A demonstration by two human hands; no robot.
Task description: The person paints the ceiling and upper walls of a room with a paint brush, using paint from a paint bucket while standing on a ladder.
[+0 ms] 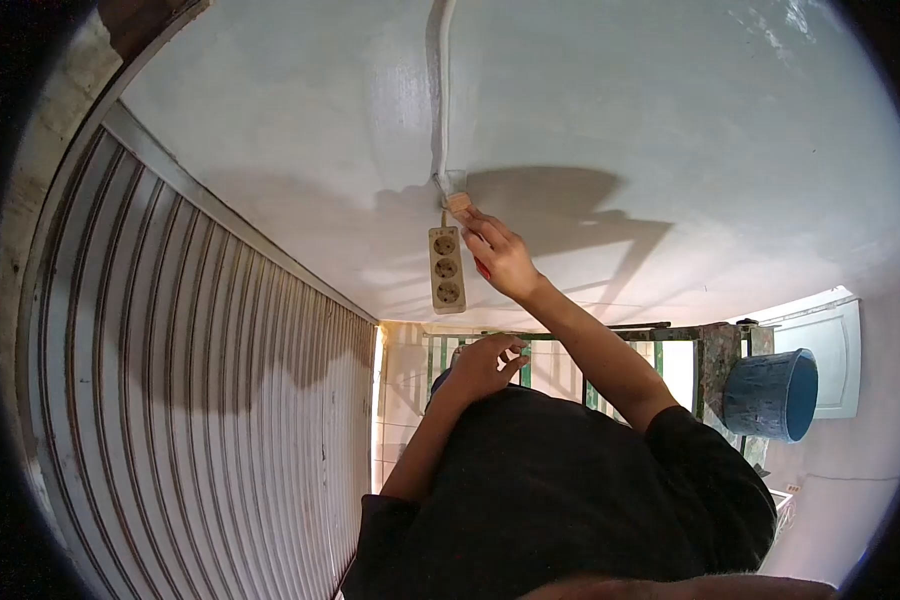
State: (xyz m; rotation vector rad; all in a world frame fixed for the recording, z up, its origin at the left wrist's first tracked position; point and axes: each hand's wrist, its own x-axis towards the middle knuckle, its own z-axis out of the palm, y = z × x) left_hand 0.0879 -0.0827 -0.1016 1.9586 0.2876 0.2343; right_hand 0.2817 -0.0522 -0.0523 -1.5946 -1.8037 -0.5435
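Observation:
My right hand (505,262) is closed around a paintbrush (458,203) with a pale block-like head and a bit of red showing below the fingers. The brush's tip touches the pale wall beside the lower end of a white cable conduit (445,90). Just below hangs a dirty beige power strip (447,270) with three sockets, apart from my hand. My left hand (488,362) is held low in front of my body, fingers loosely bent and thumb apart, with nothing visible in it. A dark blue patch beside it is mostly hidden.
A ribbed metal shutter (200,340) runs along the left. Behind the hands is a green metal frame (526,370). To the right, a paint-smeared blue bucket (760,392) stands by a speckled surface, with a white door (835,350) beyond. Shadows fall across the wall.

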